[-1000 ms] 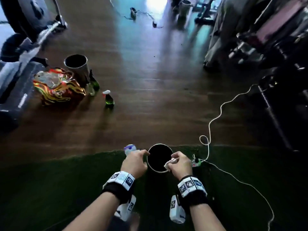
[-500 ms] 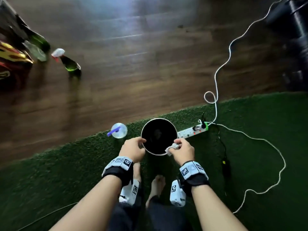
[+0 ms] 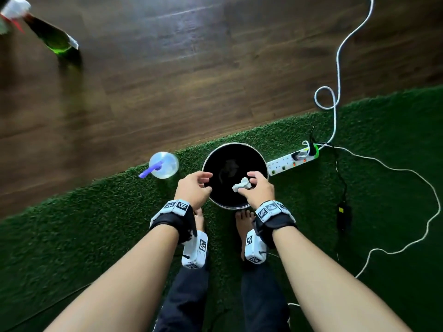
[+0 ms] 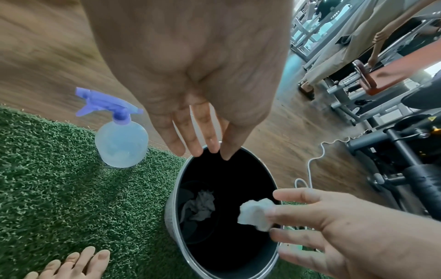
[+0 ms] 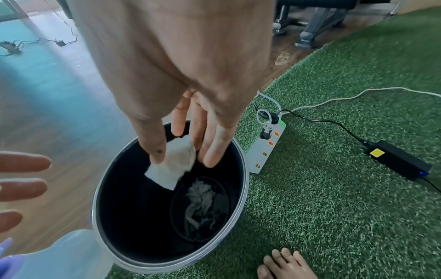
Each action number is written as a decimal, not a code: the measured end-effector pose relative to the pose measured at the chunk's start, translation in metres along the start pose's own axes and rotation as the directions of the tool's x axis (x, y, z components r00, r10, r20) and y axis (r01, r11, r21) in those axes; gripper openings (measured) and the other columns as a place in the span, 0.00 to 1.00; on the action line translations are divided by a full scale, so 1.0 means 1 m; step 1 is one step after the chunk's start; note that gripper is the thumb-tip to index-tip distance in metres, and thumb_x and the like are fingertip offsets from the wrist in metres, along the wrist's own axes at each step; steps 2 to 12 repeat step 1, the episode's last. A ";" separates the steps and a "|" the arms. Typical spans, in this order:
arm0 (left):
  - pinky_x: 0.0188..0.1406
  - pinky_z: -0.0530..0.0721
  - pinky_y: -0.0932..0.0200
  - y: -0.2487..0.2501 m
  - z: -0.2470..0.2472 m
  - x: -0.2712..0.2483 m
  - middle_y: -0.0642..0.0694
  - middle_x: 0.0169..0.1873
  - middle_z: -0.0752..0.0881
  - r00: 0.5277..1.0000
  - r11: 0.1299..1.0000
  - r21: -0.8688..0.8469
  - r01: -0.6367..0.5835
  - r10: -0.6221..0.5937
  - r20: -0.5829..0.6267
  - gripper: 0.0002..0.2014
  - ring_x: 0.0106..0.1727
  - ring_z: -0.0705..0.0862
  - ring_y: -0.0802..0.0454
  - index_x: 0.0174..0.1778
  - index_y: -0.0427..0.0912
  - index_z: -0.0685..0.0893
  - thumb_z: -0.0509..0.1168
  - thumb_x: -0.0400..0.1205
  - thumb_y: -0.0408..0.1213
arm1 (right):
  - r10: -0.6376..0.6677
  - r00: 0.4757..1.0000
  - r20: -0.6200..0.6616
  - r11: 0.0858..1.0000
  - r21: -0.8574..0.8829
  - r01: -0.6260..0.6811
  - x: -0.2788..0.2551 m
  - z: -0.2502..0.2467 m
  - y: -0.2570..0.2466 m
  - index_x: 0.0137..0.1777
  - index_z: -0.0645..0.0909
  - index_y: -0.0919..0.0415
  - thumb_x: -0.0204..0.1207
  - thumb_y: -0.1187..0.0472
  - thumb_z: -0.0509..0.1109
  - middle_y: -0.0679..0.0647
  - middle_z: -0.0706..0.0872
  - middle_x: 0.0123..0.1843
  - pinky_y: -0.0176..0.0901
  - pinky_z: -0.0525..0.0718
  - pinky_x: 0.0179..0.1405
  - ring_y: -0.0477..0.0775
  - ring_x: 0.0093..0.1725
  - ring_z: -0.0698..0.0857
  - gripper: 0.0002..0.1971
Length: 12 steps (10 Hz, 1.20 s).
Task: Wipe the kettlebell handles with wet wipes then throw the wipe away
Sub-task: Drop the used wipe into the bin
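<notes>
Kettlebell isn't in any of our views. Bin (image 3: 263,161) interior is mostly black; we can make out one crumpled grey wipe (image 5: 200,200) at the bottom, little else. Green bottle (image 3: 56,41) top-left in the head view is motion-blurred and cut off at the edge. In the right wrist view the spray bottle (image 4: 120,139) is only a blurred sliver at the lower left.

Right hand (image 3: 257,190) sits over the bin's open mouth, palm down, thumb and fingers pinching the balled white wipe (image 3: 242,184); the wipe is above the rim, inside the opening's outline, not in the bin. Left hand (image 3: 194,188) hangs at the bin's left rim, fingers relaxed and slightly spread, holding nothing; whether the fingertips touch the rim we can't tell. Both bare feet on the green turf (image 3: 72,236) just behind the bin. Power strip (image 3: 287,162) beside the bin on the right.
</notes>
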<state>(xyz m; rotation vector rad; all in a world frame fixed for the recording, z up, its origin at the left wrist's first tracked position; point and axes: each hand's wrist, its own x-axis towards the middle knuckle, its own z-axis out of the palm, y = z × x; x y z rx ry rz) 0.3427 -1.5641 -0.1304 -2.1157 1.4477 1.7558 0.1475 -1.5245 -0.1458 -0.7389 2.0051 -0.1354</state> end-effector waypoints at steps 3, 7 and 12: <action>0.64 0.85 0.58 0.006 0.005 0.001 0.49 0.55 0.92 1.000 1.000 -0.013 -0.015 0.014 -0.025 0.20 0.54 0.89 0.54 0.64 0.50 0.89 0.72 0.77 0.30 | -0.009 1.000 0.030 1.000 -0.026 0.010 0.007 0.000 -0.002 0.73 0.79 0.52 0.69 0.63 0.81 0.59 0.83 0.70 0.43 0.80 0.65 0.58 0.64 0.85 0.31; 0.64 0.85 0.58 0.006 0.005 0.001 0.49 0.55 0.92 1.000 1.000 -0.013 -0.015 0.014 -0.025 0.20 0.54 0.89 0.54 0.64 0.50 0.89 0.72 0.77 0.30 | -0.009 1.000 0.030 1.000 -0.026 0.010 0.007 0.000 -0.002 0.73 0.79 0.52 0.69 0.63 0.81 0.59 0.83 0.70 0.43 0.80 0.65 0.58 0.64 0.85 0.31; 0.64 0.85 0.58 0.006 0.005 0.001 0.49 0.55 0.92 1.000 1.000 -0.013 -0.015 0.014 -0.025 0.20 0.54 0.89 0.54 0.64 0.50 0.89 0.72 0.77 0.30 | -0.009 1.000 0.030 1.000 -0.026 0.010 0.007 0.000 -0.002 0.73 0.79 0.52 0.69 0.63 0.81 0.59 0.83 0.70 0.43 0.80 0.65 0.58 0.64 0.85 0.31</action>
